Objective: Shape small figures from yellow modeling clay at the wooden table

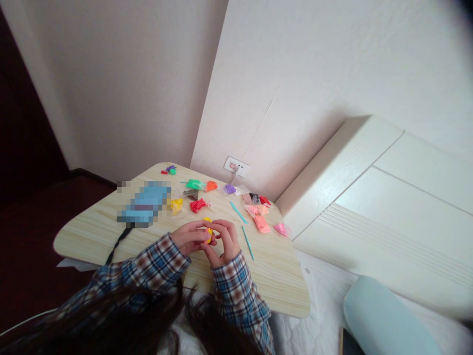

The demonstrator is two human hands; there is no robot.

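Note:
Over the near middle of the table, both hands meet around a small yellow lump of modelling clay (pixel 208 220) with some orange-red on its lower part. My left hand (pixel 189 236) grips it from the left, its fingers closed. From the other side, the bent fingers and thumb of my right hand (pixel 226 239) close on the same lump. Fingers cover much of its shape. Just beyond the hands lie a bag of red clay (pixel 198 205) and a bag of yellow clay (pixel 176 206). A thin teal stick tool (pixel 248 242) rests right of my right hand.
A flat teal tool (pixel 238 212) lies farther back. Bags of green clay (pixel 195 184), purple clay (pixel 229 189) and salmon clay (pixel 262 224) line the far side. At left is a blurred blue device (pixel 146 204) with a black strap. Small clay pieces (pixel 172 171) sit at the far corner.

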